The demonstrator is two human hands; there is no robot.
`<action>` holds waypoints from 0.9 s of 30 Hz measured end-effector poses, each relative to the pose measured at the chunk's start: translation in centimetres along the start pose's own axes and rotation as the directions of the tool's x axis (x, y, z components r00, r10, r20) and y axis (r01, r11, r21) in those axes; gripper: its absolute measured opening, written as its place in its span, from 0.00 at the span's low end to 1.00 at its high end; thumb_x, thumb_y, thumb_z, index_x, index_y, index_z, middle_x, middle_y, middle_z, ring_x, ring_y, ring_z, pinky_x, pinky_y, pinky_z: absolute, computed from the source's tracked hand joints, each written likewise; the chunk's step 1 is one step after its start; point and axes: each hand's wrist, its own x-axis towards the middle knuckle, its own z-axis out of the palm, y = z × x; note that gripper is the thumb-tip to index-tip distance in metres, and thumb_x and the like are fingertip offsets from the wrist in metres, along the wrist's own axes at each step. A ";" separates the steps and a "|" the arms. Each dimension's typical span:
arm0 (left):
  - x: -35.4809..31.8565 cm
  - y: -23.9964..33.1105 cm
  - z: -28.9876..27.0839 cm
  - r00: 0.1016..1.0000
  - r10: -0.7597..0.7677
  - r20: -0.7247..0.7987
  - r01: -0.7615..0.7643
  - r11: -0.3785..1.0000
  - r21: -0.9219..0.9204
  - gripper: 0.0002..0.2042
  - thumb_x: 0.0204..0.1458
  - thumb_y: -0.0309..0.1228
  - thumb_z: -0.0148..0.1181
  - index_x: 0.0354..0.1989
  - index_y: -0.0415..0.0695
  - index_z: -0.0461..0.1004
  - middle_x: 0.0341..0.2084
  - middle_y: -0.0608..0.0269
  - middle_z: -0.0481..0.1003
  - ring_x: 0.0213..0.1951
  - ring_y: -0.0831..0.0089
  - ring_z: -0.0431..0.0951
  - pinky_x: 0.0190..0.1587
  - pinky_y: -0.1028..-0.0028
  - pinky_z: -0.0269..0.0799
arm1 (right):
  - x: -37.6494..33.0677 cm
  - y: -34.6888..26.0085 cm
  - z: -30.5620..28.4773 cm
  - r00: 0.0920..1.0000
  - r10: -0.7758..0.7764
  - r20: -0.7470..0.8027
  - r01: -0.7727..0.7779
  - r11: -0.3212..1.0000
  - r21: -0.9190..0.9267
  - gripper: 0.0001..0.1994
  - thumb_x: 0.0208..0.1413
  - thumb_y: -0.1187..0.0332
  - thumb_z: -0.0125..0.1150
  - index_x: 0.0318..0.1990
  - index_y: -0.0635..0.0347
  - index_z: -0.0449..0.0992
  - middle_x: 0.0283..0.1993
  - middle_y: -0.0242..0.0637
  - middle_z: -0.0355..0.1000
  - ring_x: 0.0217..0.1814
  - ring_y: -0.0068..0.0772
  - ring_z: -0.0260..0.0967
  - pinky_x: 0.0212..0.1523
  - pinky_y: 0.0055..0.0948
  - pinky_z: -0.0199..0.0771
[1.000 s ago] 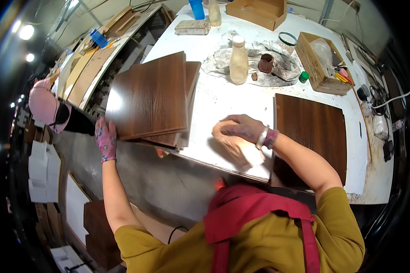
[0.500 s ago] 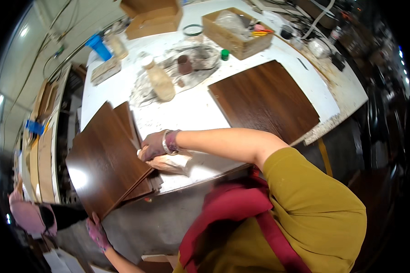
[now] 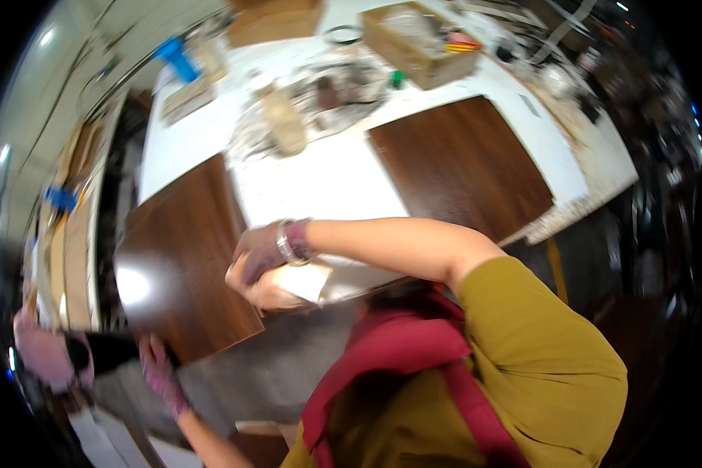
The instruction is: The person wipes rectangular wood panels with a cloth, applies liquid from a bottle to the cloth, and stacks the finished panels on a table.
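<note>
A dark brown wood-grain panel lies at the left of the white table, its near edge sticking out past the table's front. My left hand, in a pink-purple glove, is closed on the near left corner of this panel. At the panel's right edge is my right hand, in a purple glove with a bracelet at the wrist. It is closed round a crumpled pale cloth. Motion blurs its fingertips, which meet the panel's edge.
Another brown panel lies on the table to the right. Behind are a cloudy bottle on a stained rag, a blue cup, a cardboard box and a green cap. A person's pink sleeve shows far left.
The left panel has turned and now covers the panels that showed beneath it. My left hand has moved slightly left and up with its corner. My right hand keeps the cloth at its edge.
</note>
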 end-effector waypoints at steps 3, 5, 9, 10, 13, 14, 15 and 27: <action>3.7 -3.4 4.8 0.995 0.097 0.021 -0.067 0.502 0.862 0.21 0.60 0.45 0.53 0.61 0.57 0.70 0.57 0.58 0.71 0.59 0.56 0.69 0.55 0.58 0.68 | 0.6 1.4 0.1 0.985 0.048 -0.168 -0.068 0.991 -0.117 0.26 0.45 0.49 0.64 0.45 0.61 0.80 0.42 0.43 0.79 0.42 0.38 0.76 0.46 0.36 0.74; 2.4 -2.3 6.5 0.907 0.418 -0.052 -0.186 0.508 0.841 0.20 0.59 0.47 0.54 0.58 0.56 0.72 0.56 0.58 0.72 0.58 0.54 0.69 0.55 0.57 0.68 | 0.5 1.0 0.8 0.965 0.019 -0.261 -0.055 0.990 -0.132 0.26 0.48 0.48 0.65 0.42 0.64 0.80 0.40 0.41 0.79 0.41 0.35 0.76 0.45 0.33 0.73; 3.7 -1.3 4.9 0.934 0.357 0.012 -0.275 0.697 0.663 0.21 0.59 0.45 0.55 0.55 0.47 0.72 0.52 0.54 0.73 0.54 0.51 0.71 0.54 0.58 0.69 | 0.8 4.8 -0.8 0.987 -0.112 -0.114 0.097 0.987 -0.132 0.21 0.55 0.44 0.60 0.47 0.46 0.81 0.44 0.36 0.79 0.46 0.39 0.76 0.47 0.32 0.73; 4.4 -2.8 3.3 0.949 0.316 -0.001 -0.239 0.720 0.651 0.21 0.59 0.45 0.55 0.55 0.44 0.72 0.51 0.51 0.74 0.53 0.50 0.72 0.53 0.59 0.70 | 0.9 4.6 -0.8 0.993 -0.005 -0.117 -0.004 0.997 -0.075 0.23 0.54 0.43 0.60 0.46 0.50 0.81 0.44 0.37 0.79 0.46 0.38 0.76 0.47 0.31 0.73; 4.4 -5.1 0.8 0.963 0.240 -0.120 -0.098 0.734 0.672 0.23 0.60 0.44 0.54 0.54 0.37 0.70 0.48 0.42 0.73 0.50 0.47 0.73 0.54 0.59 0.69 | 0.1 3.2 -0.6 0.984 0.127 -0.129 -0.136 0.988 -0.067 0.30 0.52 0.38 0.59 0.44 0.59 0.81 0.42 0.40 0.80 0.45 0.38 0.77 0.48 0.31 0.72; 4.2 -5.3 0.5 0.985 0.122 -0.124 -0.015 0.772 0.636 0.23 0.61 0.45 0.53 0.55 0.38 0.70 0.49 0.41 0.73 0.50 0.45 0.73 0.54 0.58 0.69 | 0.3 3.7 -0.6 0.982 0.152 -0.108 -0.160 0.985 -0.068 0.30 0.53 0.38 0.59 0.45 0.59 0.80 0.43 0.41 0.79 0.46 0.38 0.76 0.49 0.31 0.71; 4.0 -5.5 0.3 0.992 0.002 -0.124 0.073 0.798 0.599 0.23 0.61 0.45 0.52 0.55 0.38 0.70 0.49 0.39 0.72 0.50 0.44 0.73 0.54 0.57 0.68 | 0.5 4.0 -0.8 0.981 0.177 -0.085 -0.183 0.981 -0.071 0.29 0.54 0.39 0.59 0.46 0.58 0.80 0.44 0.42 0.79 0.48 0.38 0.76 0.50 0.31 0.71; -0.1 -3.3 -1.6 0.986 -0.093 -0.139 0.133 0.941 0.311 0.18 0.60 0.45 0.56 0.37 0.40 0.76 0.33 0.48 0.76 0.39 0.51 0.75 0.43 0.60 0.69 | 1.5 5.9 -2.2 0.994 -0.029 0.101 -0.007 0.941 0.338 0.14 0.56 0.62 0.64 0.44 0.63 0.78 0.40 0.31 0.76 0.45 0.21 0.71 0.51 0.24 0.70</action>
